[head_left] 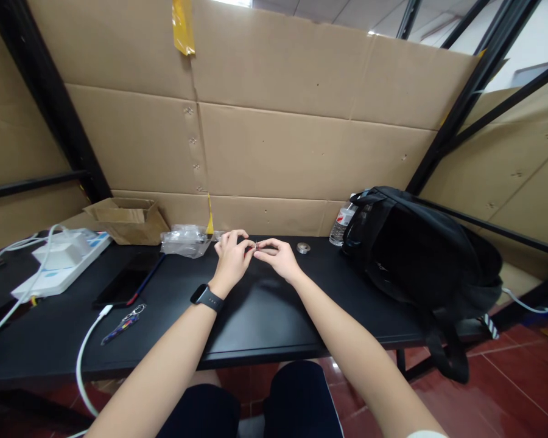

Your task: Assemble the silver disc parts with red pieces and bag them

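Note:
Fingertip to fingertip, my left hand and my right hand meet above the black table. Between their pinched fingers is something tiny and thin, too small to name. A dark watch is on my left wrist. Just right of my right hand lies a small round silvery item, which looks like a roll or a little tin. Clear plastic packaging sits to the left of my left hand.
At left are a small cardboard box, a white power strip, a phone or tablet with a white cable, and a keychain. A water bottle and black backpack stand at right. Cardboard walls enclose the back.

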Demonstrator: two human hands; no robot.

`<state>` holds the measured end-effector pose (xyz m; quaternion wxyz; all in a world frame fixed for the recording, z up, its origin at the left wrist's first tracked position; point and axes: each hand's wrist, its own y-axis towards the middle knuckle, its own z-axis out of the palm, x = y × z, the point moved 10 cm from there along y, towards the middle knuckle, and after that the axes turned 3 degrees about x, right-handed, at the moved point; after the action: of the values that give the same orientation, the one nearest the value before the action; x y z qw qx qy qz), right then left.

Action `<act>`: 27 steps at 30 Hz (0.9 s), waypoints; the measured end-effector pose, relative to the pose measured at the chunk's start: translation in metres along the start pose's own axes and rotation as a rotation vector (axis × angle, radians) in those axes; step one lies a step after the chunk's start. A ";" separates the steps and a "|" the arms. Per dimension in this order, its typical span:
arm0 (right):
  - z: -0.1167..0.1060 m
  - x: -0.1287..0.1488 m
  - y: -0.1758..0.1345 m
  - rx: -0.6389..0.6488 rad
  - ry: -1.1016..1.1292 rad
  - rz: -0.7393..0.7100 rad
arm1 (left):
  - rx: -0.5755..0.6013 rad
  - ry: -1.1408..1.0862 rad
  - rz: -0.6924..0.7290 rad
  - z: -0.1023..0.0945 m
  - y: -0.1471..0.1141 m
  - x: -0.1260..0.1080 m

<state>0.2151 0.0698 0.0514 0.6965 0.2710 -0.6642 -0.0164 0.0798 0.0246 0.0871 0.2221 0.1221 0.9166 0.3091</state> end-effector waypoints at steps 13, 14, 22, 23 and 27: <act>-0.006 -0.004 0.003 0.014 -0.160 0.023 | -0.010 0.010 0.009 -0.004 0.000 -0.002; -0.007 -0.003 0.004 0.005 -0.187 -0.002 | -0.003 0.010 0.020 -0.002 0.000 -0.004; -0.012 -0.002 0.009 0.061 -0.505 -0.046 | -0.001 -0.080 -0.054 -0.003 0.002 0.007; -0.013 -0.002 0.009 0.068 -0.541 -0.039 | 0.001 -0.100 -0.070 -0.004 0.003 0.010; -0.012 -0.003 0.006 0.143 -0.604 -0.025 | 0.173 -0.107 -0.004 0.015 0.000 0.008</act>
<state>0.2234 0.0804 0.0514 0.4464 0.3103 -0.8373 -0.0581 0.0805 0.0353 0.0737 0.2600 0.1553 0.9269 0.2216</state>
